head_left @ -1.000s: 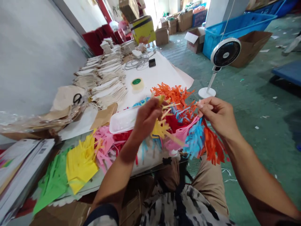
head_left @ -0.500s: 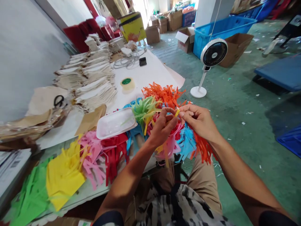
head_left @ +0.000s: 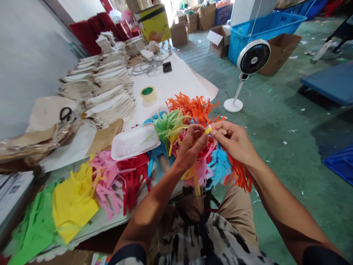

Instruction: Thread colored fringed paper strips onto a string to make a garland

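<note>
Between my hands is a small yellow strip (head_left: 207, 130) with a white bit at its top. My left hand (head_left: 192, 144) pinches its left side, and the fingers of my right hand (head_left: 231, 140) close on its right side. Under and around both hands lie fringed paper strips: orange (head_left: 191, 107), light green (head_left: 170, 127), pink (head_left: 199, 169) and light blue (head_left: 220, 166). A white plastic tray (head_left: 135, 142) rests left of my left hand. Farther left are red (head_left: 132, 180), pink, yellow (head_left: 73, 202) and green (head_left: 35, 221) fringed papers.
Stacked white paper bundles (head_left: 110, 88) line the table's left side. A tape roll (head_left: 148, 95), a black object (head_left: 167, 67) and a coiled cable (head_left: 146, 68) lie farther back. A white fan (head_left: 253, 59) stands on the floor at right, before a blue crate (head_left: 234, 40).
The yellow strip between my fingers has tilted and now lies flatter. Both hands stay in nearly the same place, and the camera view has shifted slightly.
</note>
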Available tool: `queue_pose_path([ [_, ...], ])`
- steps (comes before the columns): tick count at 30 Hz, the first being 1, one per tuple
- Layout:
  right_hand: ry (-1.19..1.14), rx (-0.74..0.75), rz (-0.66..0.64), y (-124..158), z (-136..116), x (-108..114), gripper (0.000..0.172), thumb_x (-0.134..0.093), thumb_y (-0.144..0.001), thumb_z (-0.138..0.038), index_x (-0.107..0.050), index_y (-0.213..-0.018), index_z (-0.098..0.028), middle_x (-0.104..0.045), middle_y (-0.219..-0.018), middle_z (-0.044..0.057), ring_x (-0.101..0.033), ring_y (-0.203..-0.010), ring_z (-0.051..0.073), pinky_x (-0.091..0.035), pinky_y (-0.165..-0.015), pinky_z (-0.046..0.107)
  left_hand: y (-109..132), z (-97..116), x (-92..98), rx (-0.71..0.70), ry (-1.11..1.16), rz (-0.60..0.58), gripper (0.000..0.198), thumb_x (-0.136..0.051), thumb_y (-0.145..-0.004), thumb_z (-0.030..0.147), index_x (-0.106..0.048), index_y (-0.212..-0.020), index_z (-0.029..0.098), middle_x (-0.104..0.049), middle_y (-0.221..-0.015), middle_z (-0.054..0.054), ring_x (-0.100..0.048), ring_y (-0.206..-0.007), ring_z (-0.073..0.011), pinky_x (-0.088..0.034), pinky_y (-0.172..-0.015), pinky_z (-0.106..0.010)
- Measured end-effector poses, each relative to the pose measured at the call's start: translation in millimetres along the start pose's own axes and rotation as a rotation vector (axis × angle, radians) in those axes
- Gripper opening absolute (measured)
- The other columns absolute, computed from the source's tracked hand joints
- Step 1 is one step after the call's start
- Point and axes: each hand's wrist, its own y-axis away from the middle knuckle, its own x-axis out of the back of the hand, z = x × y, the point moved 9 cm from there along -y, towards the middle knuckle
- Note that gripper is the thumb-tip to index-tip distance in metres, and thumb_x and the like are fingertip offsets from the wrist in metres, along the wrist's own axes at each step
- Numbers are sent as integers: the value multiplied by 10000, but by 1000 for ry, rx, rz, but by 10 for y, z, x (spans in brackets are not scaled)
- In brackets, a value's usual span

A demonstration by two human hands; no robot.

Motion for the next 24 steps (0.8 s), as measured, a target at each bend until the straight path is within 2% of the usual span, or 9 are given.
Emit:
queue_pose_path([
  [8, 63, -23, -1, -4, 11, 4, 302, -656, -1014, -491, -706, -1024, -193, -617, -666, -25, -458, -572, 112, -314, -562, 292, -4, -13, 0, 97, 92, -34, 341, -781, -919, 440, -551, -963, 192, -555, -737, 39, -477, -594, -64, -365, -547, -195],
  [12, 91, -55, 13, -3, 14, 1, 314, -650, -1008, -496, -708, -1012, -188, -601, -660, -23, -461, -568, 113, -308, -553, 288, -19, -3, 16, 45, 55, -52, 354, -858, -856, 389, -585, -949, 182, -573, -806, 30, -522, -668, -62, -419, -616, -192],
  [15, 142, -57, 49, -1, 11, 12, 292, -649, -1010, -473, -709, -996, -188, -581, -639, -31, -434, -550, 109, -295, -540, 289, -24, -3, 5, 34, 32, -61, 316, -814, -902, 392, -579, -947, 185, -569, -759, 37, -494, -626, -56, -392, -587, -189],
  [17, 163, -38, 68, 6, -14, 19, 267, -642, -1018, -452, -704, -1014, -193, -573, -630, -41, -417, -540, 106, -295, -538, 290, -25, -19, 13, 69, 72, -39, 298, -761, -944, 413, -557, -959, 196, -551, -708, 47, -468, -580, -58, -363, -557, -190],
  [20, 174, -1, 72, 29, -84, 22, 252, -632, -1031, -451, -676, -1005, -204, -592, -641, -47, -429, -537, 105, -316, -545, 291, -22, -56, 63, 146, 203, 36, 350, -785, -914, 436, -522, -995, 220, -554, -728, 53, -464, -571, -63, -394, -575, -194],
  [24, 189, -12, -26, 54, -137, -44, 304, -612, -1043, -498, -639, -952, -209, -638, -669, -34, -469, -551, 110, -346, -565, 293, -23, -91, 97, 206, 275, 66, 401, -814, -875, 454, -502, -989, 230, -538, -719, 55, -432, -567, -70, -431, -597, -203],
])
